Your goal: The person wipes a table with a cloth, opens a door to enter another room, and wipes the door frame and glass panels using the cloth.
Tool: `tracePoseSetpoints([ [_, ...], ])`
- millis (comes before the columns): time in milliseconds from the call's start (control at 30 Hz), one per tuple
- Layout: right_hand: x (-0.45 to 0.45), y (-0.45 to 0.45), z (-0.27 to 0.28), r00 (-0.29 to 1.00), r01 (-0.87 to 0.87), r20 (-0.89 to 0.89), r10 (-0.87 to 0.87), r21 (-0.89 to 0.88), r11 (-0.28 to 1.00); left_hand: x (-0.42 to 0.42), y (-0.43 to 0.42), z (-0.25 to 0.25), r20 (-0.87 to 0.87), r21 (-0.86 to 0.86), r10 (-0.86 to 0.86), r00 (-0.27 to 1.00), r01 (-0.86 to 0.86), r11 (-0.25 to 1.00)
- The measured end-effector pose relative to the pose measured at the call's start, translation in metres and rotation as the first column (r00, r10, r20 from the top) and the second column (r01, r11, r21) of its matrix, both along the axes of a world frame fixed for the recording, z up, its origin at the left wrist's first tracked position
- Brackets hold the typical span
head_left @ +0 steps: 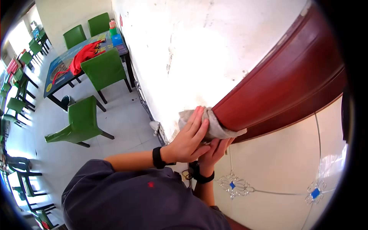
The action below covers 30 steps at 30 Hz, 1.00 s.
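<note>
A grey cloth (217, 129) is wrapped against the lower end of a dark red wooden door frame (276, 76), beside the stained white wall (180, 50). My left hand (190, 137) lies over the cloth with its fingers together, pressing it to the wood. Just below and to the right, my right hand (216, 152) holds the cloth's underside, its fingers partly hidden by the cloth and my left hand. Both wrists wear black bands.
Green chairs (102, 69) stand around a table (63, 63) with a red cloth (85, 55) and a blue box (116, 39) on it. Another green chair (82, 119) is nearer. More tables and chairs line the far left. Pale panels (276, 165) with metal ornaments are at the lower right.
</note>
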State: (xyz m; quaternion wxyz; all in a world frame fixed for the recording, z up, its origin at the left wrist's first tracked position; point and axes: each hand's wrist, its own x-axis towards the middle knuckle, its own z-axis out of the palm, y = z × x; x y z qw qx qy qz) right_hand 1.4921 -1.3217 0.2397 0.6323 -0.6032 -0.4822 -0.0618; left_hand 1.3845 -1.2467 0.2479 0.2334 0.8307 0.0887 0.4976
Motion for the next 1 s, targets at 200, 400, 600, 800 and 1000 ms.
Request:
tracePoseSetpoints([
  [200, 0.028, -0.025, -0.034, 0.972, -0.210, 0.072, 0.225, -0.175, 0.962, 0.000, -0.016, -0.023, 0.002, 0.092, 0.317, 0.948, -0.316, 0.944],
  [400, 0.084, -0.021, -0.025, 0.844, -0.518, 0.034, 0.535, -0.203, 0.831, 0.024, -0.057, -0.044, -0.044, -0.056, 0.642, 0.765, -0.644, 0.763],
  [600, 0.110, -0.008, -0.023, 0.634, -0.761, -0.059, 0.771, -0.225, 0.609, 0.062, -0.080, -0.044, -0.022, -0.152, 0.825, 0.565, -0.818, 0.555],
  [800, 0.118, -0.004, -0.027, 0.549, -0.832, -0.152, 0.822, -0.200, 0.518, 0.069, -0.102, -0.057, -0.010, -0.080, 0.850, 0.527, -0.848, 0.525],
  [1000, 0.156, -0.022, -0.054, 0.452, -0.891, -0.444, 0.774, -0.266, 0.368, 0.087, -0.095, -0.084, -0.165, -0.052, 0.480, 0.862, -0.493, 0.868],
])
